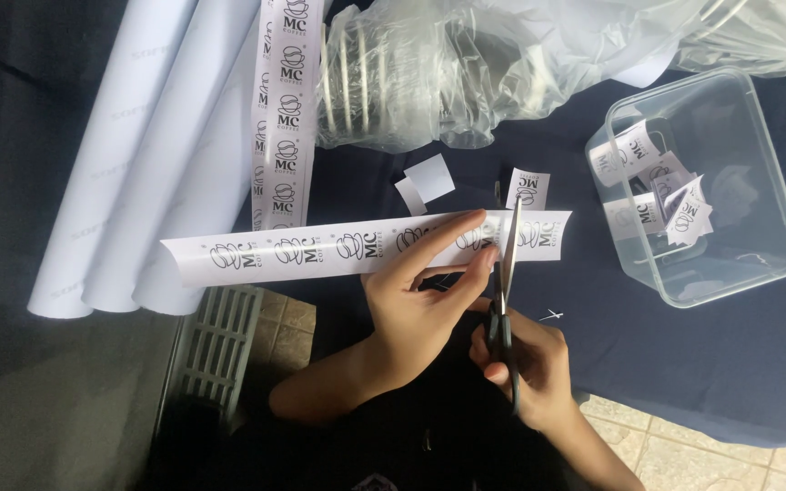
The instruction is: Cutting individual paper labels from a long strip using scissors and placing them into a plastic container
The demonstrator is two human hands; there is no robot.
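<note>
A long white paper strip point(320, 250) printed with a row of black cup logos lies across the middle. My left hand point(420, 291) pinches it near its right part, thumb below and fingers on top. My right hand point(529, 368) grips black-handled scissors point(507, 291), whose blades point up and straddle the strip just right of my left fingers. A short piece of strip point(548, 235) sticks out past the blades.
A clear plastic tub point(780, 195) at right holds several cut logo labels. Loose cut pieces point(429, 179) lie on the dark blue cloth point(711, 355). White paper rolls point(147, 145) lie at left, another printed strip point(284, 109) beside them. Crumpled clear plastic bags point(429, 73) sit above.
</note>
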